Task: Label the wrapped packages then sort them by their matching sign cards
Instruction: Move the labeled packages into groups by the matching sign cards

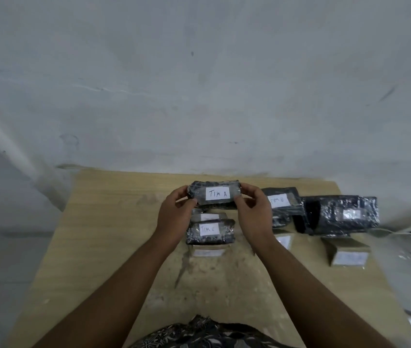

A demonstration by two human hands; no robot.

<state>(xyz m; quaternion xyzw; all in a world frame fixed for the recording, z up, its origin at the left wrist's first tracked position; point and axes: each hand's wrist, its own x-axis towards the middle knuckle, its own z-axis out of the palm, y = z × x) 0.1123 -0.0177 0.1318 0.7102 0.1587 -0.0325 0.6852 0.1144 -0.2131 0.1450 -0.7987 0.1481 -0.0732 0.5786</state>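
table (114, 222): light wood | on it: wrapped packages (337, 214), folded sign cards (349, 257)

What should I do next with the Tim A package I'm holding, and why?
Probably carry the TIM A package, gripped by the left hand and right hand, rightwards to the far-right pile behind the right sign card. The TIM C package and TIM B package fill the other two spots; that pile's label and the card are too blurred to confirm.
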